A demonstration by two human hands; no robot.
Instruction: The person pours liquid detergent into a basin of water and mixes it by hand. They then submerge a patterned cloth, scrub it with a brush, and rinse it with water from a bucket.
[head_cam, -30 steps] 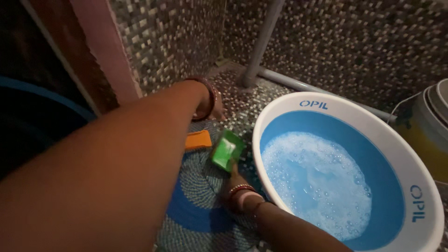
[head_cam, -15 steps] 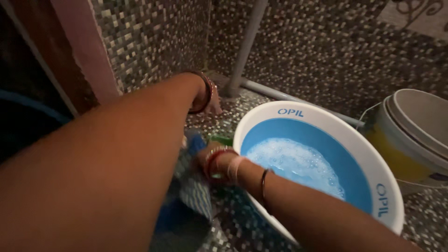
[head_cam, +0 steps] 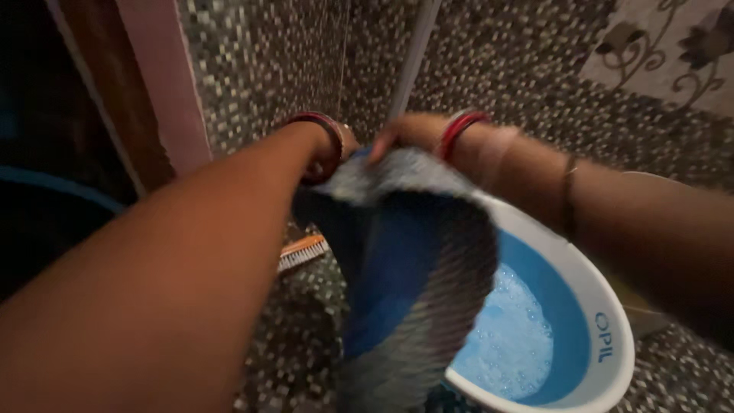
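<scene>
Both my hands hold up a round woven mat (head_cam: 413, 268), grey with a blue middle, by its top edge. My left hand (head_cam: 344, 145) is mostly hidden behind my wrist bangle and grips the left part of the edge. My right hand (head_cam: 405, 134) grips the edge just beside it. The mat hangs down in front of a white basin (head_cam: 612, 359) with a blue inside and soapy, foamy water (head_cam: 508, 336). The mat's lower part covers the basin's left rim.
An orange scrubbing brush (head_cam: 302, 252) lies on the mosaic floor left of the mat. Mosaic tiled walls and a grey pipe (head_cam: 413, 57) stand behind. A pink door frame (head_cam: 164, 99) runs along the left.
The mat lay flat on the floor and is now lifted off it by both hands. The green soap bar that my right hand held is out of sight. The camera has tilted up.
</scene>
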